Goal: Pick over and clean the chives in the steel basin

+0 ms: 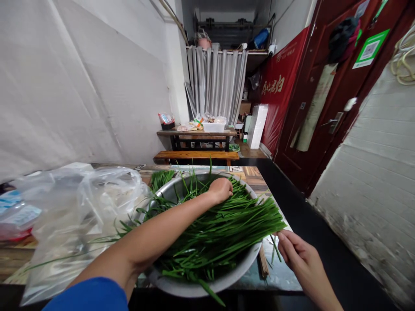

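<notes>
Right now your left hand (221, 189) reaches across the middle of the frame and rests, fingers curled down, on the heap of green chives (223, 224); whether it has closed on any stalks you cannot tell, since the fingers are hidden from view. Those chives fill the wide metal basin (181, 286) that sits at the lower centre, their cut ends fanning out past its rim toward the right. Your right hand (296, 255) sits at the lower right, just beside those ends, loosely open with the fingertips pinching a thin stalk or two. Left of the basin lies a crumpled clear plastic bag (81, 207), touching the chive leaves that spill over. Everything stands on a wooden table (256, 177), and a second table (196, 134) with a bench shows further back, upper centre
</notes>
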Available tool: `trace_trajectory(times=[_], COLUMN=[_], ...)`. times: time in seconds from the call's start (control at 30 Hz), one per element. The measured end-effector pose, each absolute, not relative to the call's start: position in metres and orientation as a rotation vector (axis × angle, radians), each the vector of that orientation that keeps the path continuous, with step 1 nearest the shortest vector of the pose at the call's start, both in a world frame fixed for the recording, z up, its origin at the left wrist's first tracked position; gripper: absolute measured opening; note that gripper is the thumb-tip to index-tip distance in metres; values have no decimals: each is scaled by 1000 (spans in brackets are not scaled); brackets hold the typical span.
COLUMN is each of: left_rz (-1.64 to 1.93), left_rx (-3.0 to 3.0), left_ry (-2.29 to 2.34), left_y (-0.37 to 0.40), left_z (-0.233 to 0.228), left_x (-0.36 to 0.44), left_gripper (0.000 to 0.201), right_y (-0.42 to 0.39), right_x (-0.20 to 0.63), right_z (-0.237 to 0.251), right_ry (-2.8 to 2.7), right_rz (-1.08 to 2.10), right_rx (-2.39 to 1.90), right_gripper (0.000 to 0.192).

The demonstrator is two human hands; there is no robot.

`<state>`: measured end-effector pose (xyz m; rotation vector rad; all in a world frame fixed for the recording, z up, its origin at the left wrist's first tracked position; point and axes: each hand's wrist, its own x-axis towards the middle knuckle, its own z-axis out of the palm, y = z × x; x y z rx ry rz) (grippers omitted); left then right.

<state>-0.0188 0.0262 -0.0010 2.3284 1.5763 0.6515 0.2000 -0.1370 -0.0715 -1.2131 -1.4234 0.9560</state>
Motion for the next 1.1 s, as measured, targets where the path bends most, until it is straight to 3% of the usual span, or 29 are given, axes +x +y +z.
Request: trace_trajectory(times=[0.17, 0.4, 1.1], left_rz=[736, 833, 773], left_rx=[2251, 1486, 1489], left_ry=[1517, 1068, 1003], left_y=[21, -18, -33], left_z=[11, 31, 41], left_x=[-17, 8, 26], left_gripper=[10, 18, 13], right_y=[-135, -129, -124], right_x=[199, 193, 189], right_z=[-66, -47, -48], right_ry=[-1436, -1491, -1485], right_rz=[965, 891, 846], right_rx=[-1190, -1126, -1128], right_gripper=[27, 32, 34])
